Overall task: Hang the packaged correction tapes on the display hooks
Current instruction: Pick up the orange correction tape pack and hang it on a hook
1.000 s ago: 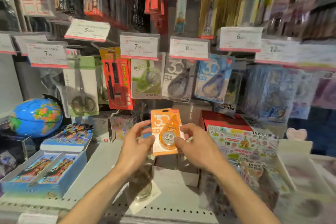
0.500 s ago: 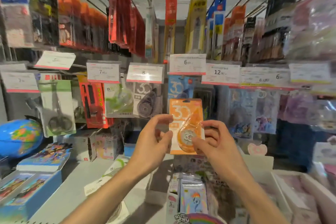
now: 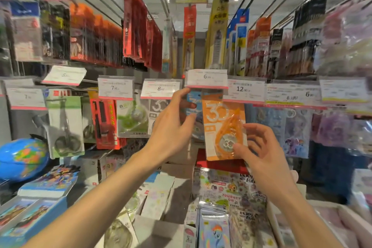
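Note:
An orange packaged correction tape (image 3: 222,127) is held upright with its top edge just under the price tag marked 6 (image 3: 207,78). My right hand (image 3: 261,151) pinches its lower right corner. My left hand (image 3: 173,125) reaches up beside it, fingers touching a blue correction tape pack (image 3: 194,104) hanging behind. A grey pack (image 3: 159,110) and a green pack (image 3: 133,119) hang on hooks to the left. The hook itself is hidden behind the tag.
Red packs (image 3: 104,125) and scissors (image 3: 64,127) hang further left, sticker sheets (image 3: 289,129) to the right. Long hooks with pens fill the rows above. Below lie a globe (image 3: 22,159), blue boxes (image 3: 30,213) and bins of sticker packs (image 3: 227,197).
Both hands raised the orange pack from shelf height up to the hook row. My left hand let go of it and moved onto the blue pack behind.

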Demonstrator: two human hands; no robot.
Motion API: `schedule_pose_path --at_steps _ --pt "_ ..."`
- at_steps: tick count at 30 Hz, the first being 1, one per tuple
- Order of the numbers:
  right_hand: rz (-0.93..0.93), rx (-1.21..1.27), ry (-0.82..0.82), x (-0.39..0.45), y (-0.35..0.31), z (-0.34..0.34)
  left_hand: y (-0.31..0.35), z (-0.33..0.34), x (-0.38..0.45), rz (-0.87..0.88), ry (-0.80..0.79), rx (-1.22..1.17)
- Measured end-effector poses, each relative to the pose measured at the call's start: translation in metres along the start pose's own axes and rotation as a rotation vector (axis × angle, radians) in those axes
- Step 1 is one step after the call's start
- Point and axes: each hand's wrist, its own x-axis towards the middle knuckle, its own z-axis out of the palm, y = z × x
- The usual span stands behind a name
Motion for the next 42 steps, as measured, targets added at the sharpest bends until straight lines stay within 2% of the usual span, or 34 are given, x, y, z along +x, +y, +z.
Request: schedule_pose_path --at_steps 14,30,36,42 --pt "-0.038 -0.038 -0.096 0.021 -0.001 0.027 -0.007 -0.012 -0.004 0.032 -0.018 -0.006" --pt "-0.012 -0.093 0.000 0.022 0.026 0.047 -0.057 0.018 -0.031 0.010 -0.061 -0.044" --pt "-0.035 -0.310 -0.014 0.028 0.042 0.061 -0.072 0.032 -0.020 -0.032 -0.067 0.013" --pt "0.005 -0.526 -0.010 0.033 0.052 0.071 -0.082 0.039 -0.010 -0.060 -0.081 0.190"
